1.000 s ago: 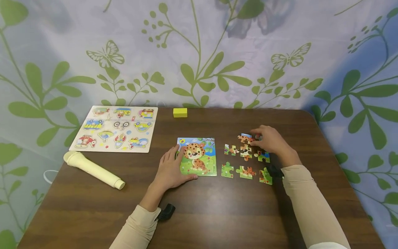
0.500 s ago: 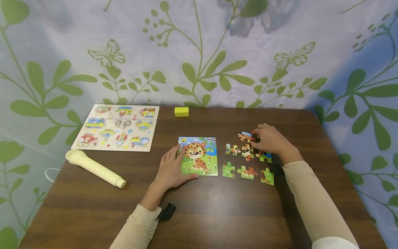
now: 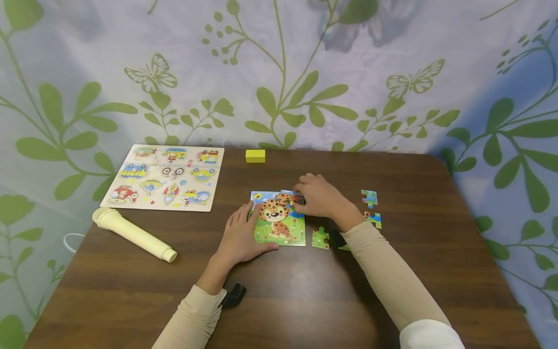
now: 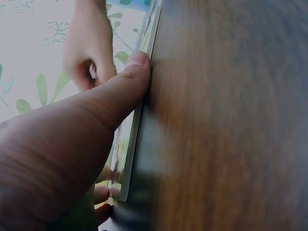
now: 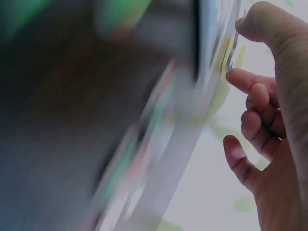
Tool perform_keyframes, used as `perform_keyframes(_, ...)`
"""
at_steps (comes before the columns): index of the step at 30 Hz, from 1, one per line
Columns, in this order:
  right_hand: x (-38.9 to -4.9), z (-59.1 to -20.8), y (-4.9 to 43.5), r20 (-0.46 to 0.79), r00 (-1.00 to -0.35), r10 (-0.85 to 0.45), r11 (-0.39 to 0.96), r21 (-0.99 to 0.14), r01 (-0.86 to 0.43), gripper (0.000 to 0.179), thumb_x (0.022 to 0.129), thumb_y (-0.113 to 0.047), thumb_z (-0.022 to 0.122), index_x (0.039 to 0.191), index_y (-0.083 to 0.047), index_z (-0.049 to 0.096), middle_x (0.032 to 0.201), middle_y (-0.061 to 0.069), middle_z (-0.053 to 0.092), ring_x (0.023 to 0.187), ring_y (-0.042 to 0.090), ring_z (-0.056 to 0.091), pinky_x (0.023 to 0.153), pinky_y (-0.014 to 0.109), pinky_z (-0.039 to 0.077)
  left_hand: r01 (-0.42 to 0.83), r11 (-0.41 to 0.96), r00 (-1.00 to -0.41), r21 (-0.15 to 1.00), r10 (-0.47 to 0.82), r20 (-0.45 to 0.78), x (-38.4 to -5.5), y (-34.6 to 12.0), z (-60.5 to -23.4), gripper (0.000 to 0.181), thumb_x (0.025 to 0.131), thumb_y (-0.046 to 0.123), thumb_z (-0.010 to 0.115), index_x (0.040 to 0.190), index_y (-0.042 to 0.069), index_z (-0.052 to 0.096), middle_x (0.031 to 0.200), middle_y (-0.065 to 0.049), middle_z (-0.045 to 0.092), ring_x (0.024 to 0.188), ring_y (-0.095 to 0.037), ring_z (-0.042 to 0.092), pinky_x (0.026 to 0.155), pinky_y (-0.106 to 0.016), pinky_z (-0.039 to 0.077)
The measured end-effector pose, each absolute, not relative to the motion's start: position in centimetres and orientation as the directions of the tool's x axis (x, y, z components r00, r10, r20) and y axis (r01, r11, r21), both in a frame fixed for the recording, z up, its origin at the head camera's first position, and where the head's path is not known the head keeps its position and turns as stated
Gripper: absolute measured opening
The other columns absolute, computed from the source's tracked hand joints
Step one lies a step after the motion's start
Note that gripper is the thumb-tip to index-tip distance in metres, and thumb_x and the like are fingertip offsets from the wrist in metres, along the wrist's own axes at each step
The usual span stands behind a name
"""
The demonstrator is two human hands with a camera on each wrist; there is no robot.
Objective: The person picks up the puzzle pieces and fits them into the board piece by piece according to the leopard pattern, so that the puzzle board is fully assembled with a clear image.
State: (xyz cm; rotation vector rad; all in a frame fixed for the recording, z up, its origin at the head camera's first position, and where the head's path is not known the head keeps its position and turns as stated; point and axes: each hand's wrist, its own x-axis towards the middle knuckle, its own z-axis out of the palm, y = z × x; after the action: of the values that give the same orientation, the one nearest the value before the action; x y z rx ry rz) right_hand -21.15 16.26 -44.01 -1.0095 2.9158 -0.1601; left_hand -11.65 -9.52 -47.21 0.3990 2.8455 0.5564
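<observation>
A leopard-picture puzzle board [image 3: 279,232] lies flat on the brown table. My left hand [image 3: 239,237] rests at its left side, fingers spread along the left edge and thumb [image 4: 137,62] against the near edge. Over the board's upper right part, my right hand [image 3: 320,196] pinches a puzzle piece [image 3: 286,197] with an orange spotted print, between thumb and index finger. The other fingers of that hand stay loosely bent in the right wrist view. To the right of the board lie loose pieces: a green one [image 3: 320,239], a blue one [image 3: 369,198] and others, some hidden under my right arm.
A white peg board with vehicle shapes [image 3: 205,186] lies at the back left. Below it is a cream toy microphone [image 3: 135,235]. A yellow block [image 3: 255,156] stands near the table's back edge, before a leaf-patterned cloth [image 3: 196,72].
My right hand has taken up the orange spotted piece from the top of the loose group and carried it left over the board. The left hand stays at the board.
</observation>
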Motion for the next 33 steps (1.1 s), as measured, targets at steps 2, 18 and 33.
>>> perform_keyframes(2,-21.1,-44.1,14.7,-0.031,-0.770,-0.637,0.769,-0.090,-0.632,0.036,0.093,-0.042,0.066,0.114,-0.013,0.074,0.109,0.004,0.065,0.106,0.026,0.057,0.097,0.055,0.049,0.221,0.889,-0.940,0.402,0.304,-0.155,-11.6,-9.4,-47.1,0.120,0.075,0.074,0.074,0.164,0.013,0.022,0.171,-0.014,0.016,0.157,-0.037,0.019,0.126,-0.059,0.020)
perform_keyframes(18,-20.3,-44.2,11.8,-0.043,-0.778,-0.626,0.779,-0.019,-0.626,0.036,0.097,-0.043,0.068,0.120,-0.015,0.073,0.112,0.003,0.065,0.106,0.026,0.057,0.094,0.053,0.049,0.220,0.889,-0.939,0.402,0.304,-0.159,-11.7,-9.5,-46.9,0.119,0.076,0.073,0.074,0.164,0.013,0.023,0.171,-0.015,0.017,0.157,-0.038,0.019,0.125,-0.059,0.020)
perform_keyframes(33,-20.4,-43.7,17.2,-0.061,-0.883,-0.465,0.837,-0.355,-0.417,0.049,0.094,-0.042,0.073,0.134,-0.015,0.069,0.099,0.001,0.064,0.091,0.022,0.056,0.082,0.044,0.048,0.218,0.884,-0.944,0.413,0.298,-0.139,-11.4,-9.5,-47.2,0.118,0.076,0.072,0.076,0.163,0.012,0.025,0.170,-0.015,0.020,0.156,-0.038,0.022,0.125,-0.059,0.021)
